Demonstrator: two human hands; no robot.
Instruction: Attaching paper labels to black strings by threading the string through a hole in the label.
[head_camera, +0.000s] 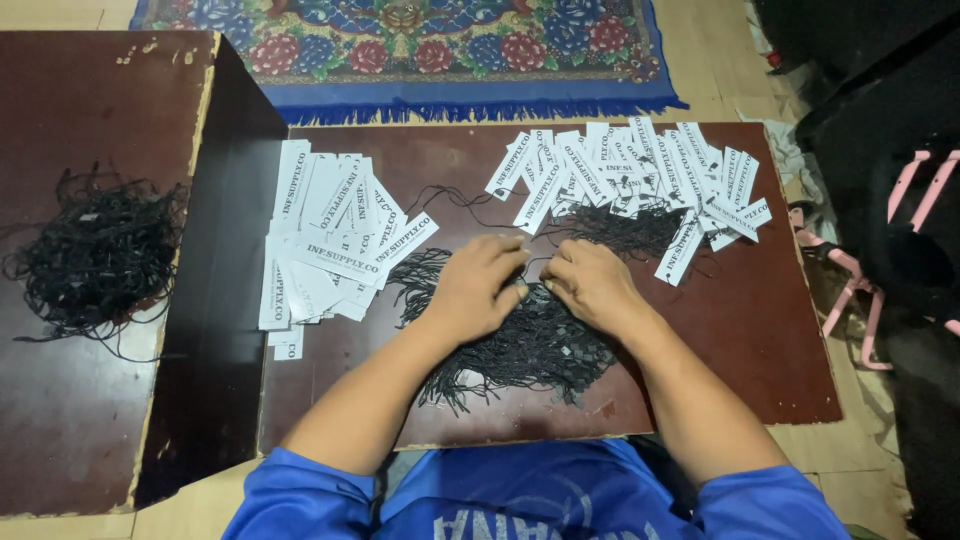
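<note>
White rectangular paper tags with black print (330, 235) lie heaped just left of the left hand's fingers (505, 255). A second fanned pile of tags (630, 170) spreads beyond the right hand's fingers (560, 262).

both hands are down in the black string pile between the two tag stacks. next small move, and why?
Probably draw one string clear of the black string pile. The left hand and right hand meet over its top edge, fingers pinched together as if separating a strand. No tag sits in either hand. The strung tags and the loose tags lie apart from both hands.
</note>
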